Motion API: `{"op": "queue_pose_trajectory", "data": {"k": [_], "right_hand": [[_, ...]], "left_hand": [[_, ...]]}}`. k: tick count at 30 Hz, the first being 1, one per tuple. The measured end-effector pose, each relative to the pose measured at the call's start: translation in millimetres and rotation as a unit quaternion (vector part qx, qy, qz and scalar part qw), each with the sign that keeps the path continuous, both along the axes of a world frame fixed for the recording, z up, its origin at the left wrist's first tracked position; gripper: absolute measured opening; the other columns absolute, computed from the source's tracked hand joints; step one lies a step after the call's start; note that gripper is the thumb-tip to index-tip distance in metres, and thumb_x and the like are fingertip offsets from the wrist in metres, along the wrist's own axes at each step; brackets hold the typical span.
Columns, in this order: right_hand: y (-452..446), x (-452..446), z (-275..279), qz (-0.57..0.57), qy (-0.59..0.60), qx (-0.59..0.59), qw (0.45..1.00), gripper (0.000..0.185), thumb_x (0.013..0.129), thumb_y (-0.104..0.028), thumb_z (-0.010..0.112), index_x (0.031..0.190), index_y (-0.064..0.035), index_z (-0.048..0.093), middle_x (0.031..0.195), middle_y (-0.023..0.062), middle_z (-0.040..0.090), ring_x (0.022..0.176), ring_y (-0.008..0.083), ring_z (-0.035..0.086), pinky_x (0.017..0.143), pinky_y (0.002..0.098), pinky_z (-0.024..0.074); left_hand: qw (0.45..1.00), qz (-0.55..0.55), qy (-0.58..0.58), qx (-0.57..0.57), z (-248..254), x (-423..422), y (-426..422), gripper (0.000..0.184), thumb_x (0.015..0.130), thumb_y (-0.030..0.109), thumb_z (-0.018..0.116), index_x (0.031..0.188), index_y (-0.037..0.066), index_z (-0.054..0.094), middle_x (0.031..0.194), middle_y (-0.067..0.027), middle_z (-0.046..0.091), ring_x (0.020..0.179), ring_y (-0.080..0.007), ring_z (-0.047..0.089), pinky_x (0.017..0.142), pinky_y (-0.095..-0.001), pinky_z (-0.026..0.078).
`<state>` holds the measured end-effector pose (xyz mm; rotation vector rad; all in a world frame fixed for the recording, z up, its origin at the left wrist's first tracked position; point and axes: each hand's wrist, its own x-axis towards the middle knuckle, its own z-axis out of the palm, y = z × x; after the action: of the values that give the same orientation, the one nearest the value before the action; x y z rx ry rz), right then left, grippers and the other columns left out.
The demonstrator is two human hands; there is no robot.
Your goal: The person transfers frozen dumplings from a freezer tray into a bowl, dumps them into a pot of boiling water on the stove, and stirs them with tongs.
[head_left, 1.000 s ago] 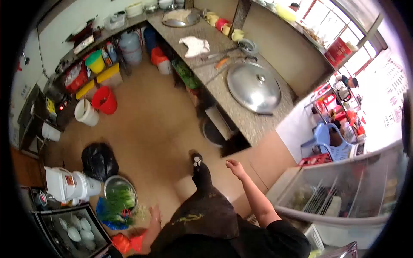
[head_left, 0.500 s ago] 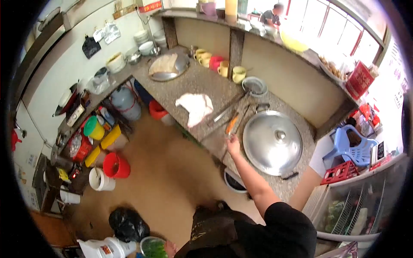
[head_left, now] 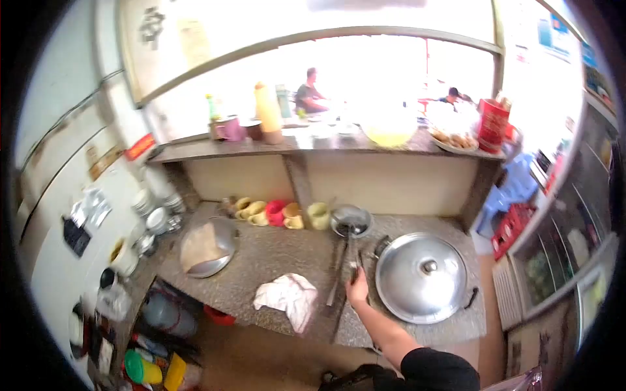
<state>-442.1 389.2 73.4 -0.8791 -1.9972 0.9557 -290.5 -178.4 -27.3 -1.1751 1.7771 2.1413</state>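
Observation:
My right hand [head_left: 357,287] reaches over the stone counter [head_left: 280,251], its fingers closed around the handle end of a long metal utensil [head_left: 353,251]. The utensil's far end lies at a grey metal bowl [head_left: 351,221]. Right of my hand is a large round pan with a domed metal lid [head_left: 422,277]. Another long tool [head_left: 337,274] lies just left of my hand. Farther left is a crumpled white cloth [head_left: 287,298]. My left hand is out of the frame.
A round metal tray [head_left: 223,247] with a tan cloth sits at the counter's left. Cups, including a red one [head_left: 276,212], line the back. On the raised shelf [head_left: 313,147] stand bottles and a red tub [head_left: 493,125]. Two people are beyond the opening.
The view has risen and swung toward the counter. My right hand has moved from over the floor to the counter and closed on the utensil. My left hand has left the frame.

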Motion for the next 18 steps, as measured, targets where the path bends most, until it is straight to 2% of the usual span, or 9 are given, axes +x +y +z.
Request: {"op": "queue_pose_trajectory", "data": {"k": [4, 5, 6, 8, 9, 10, 11, 14, 18], "right_hand": [[20.4, 91.8, 77.1, -0.002, -0.015, -0.096, 0.995, 0.056, 0.076, -0.013, 0.065, 0.129, -0.0126, 0.046, 0.09, 0.0138, 0.063, 0.069, 0.0236, 0.058, 0.068, 0.0334, 0.0485], [26.7, 124.5, 83.6, -0.014, 0.047, -0.038, 0.998, 0.052, 0.078, -0.014, 0.065, 0.128, -0.0112, 0.048, 0.088, 0.0132, 0.062, 0.068, 0.0224, 0.058, 0.068, 0.0324, 0.0483], [35.8, 161.3, 82.2, -0.022, 0.026, -0.028, 0.999, 0.05, 0.081, -0.012, 0.063, 0.128, -0.0105, 0.047, 0.088, 0.0133, 0.062, 0.071, 0.0184, 0.058, 0.069, 0.0312, 0.048], [48.0, 238.2, 84.8, -0.03, 0.038, -0.051, 0.998, 0.044, 0.084, -0.008, 0.059, 0.127, -0.0038, 0.047, 0.092, 0.0147, 0.063, 0.079, 0.0164, 0.058, 0.072, 0.0294, 0.0471], [47.8, 278.1, 88.1, -0.064, 0.004, -0.097, 0.993, 0.043, 0.084, -0.013, 0.06, 0.124, -0.0026, 0.049, 0.107, 0.0186, 0.062, 0.097, 0.0271, 0.062, 0.082, 0.0324, 0.0473], [40.6, 335.6, 110.5, -0.135, 0.001, -0.058, 0.989, 0.044, 0.083, -0.012, 0.061, 0.124, -0.0005, 0.049, 0.098, 0.0151, 0.065, 0.086, 0.0201, 0.063, 0.076, 0.0303, 0.048], [34.3, 364.8, 109.8, -0.167, 0.005, -0.08, 0.983, 0.044, 0.083, -0.011, 0.062, 0.124, 0.0006, 0.049, 0.096, 0.0128, 0.065, 0.083, 0.0169, 0.061, 0.073, 0.0296, 0.0479], [20.6, 418.5, 114.2, -0.268, -0.04, -0.183, 0.945, 0.045, 0.083, -0.008, 0.061, 0.124, 0.0038, 0.047, 0.096, 0.0094, 0.065, 0.082, 0.0125, 0.059, 0.074, 0.0287, 0.0478], [3.7, 454.7, 96.6, -0.353, 0.028, -0.069, 0.933, 0.049, 0.082, -0.006, 0.06, 0.127, 0.0047, 0.045, 0.1, 0.0102, 0.063, 0.085, 0.0128, 0.058, 0.079, 0.0272, 0.0469]], "left_hand": [[0.975, -0.169, 0.145, -0.008, 32.6, -226.7, 58.6, 0.04, 0.086, 0.02, 0.061, 0.121, 0.007, 0.046, 0.117, -0.008, 0.055, 0.103, -0.0206, 0.054, 0.083, -0.0357, 0.045], [0.962, -0.199, 0.184, -0.014, 100.0, -248.7, 139.2, 0.043, 0.087, 0.021, 0.06, 0.125, 0.007, 0.044, 0.119, -0.0071, 0.052, 0.102, -0.0186, 0.053, 0.084, -0.0343, 0.045], [0.93, -0.276, 0.242, -0.017, 98.1, -283.6, 185.1, 0.044, 0.089, 0.021, 0.058, 0.128, 0.007, 0.042, 0.121, -0.0067, 0.051, 0.102, -0.0165, 0.053, 0.084, -0.0333, 0.045], [0.877, -0.347, 0.333, -0.009, 150.3, -284.9, 333.5, 0.041, 0.088, 0.015, 0.056, 0.124, -0.001, 0.044, 0.113, -0.011, 0.054, 0.1, -0.0188, 0.053, 0.088, -0.0339, 0.045], [0.817, -0.437, 0.372, -0.049, 138.4, -292.5, 389.8, 0.041, 0.087, 0.014, 0.06, 0.123, 0.001, 0.046, 0.113, -0.0114, 0.054, 0.093, -0.0164, 0.054, 0.08, -0.0303, 0.047], [0.704, -0.58, 0.405, -0.065, 198.6, -220.1, 507.3, 0.043, 0.083, 0.014, 0.065, 0.121, 0.003, 0.049, 0.11, -0.0119, 0.055, 0.084, -0.0136, 0.055, 0.072, -0.0278, 0.048], [0.661, -0.626, 0.408, -0.06, 191.0, -194.6, 556.7, 0.048, 0.078, 0.014, 0.071, 0.12, 0.005, 0.05, 0.108, -0.0121, 0.054, 0.077, -0.0123, 0.054, 0.067, -0.0245, 0.047], [0.487, -0.728, 0.464, -0.133, 188.8, -125.6, 665.6, 0.056, 0.074, 0.023, 0.07, 0.124, 0.014, 0.049, 0.115, -0.0152, 0.045, 0.083, -0.027, 0.057, 0.079, -0.038, 0.049], [0.358, -0.736, 0.501, -0.28, 155.0, -90.0, 758.7, 0.051, 0.071, 0.021, 0.066, 0.12, 0.012, 0.051, 0.117, -0.0197, 0.045, 0.093, -0.0372, 0.057, 0.081, -0.0424, 0.049]]}}
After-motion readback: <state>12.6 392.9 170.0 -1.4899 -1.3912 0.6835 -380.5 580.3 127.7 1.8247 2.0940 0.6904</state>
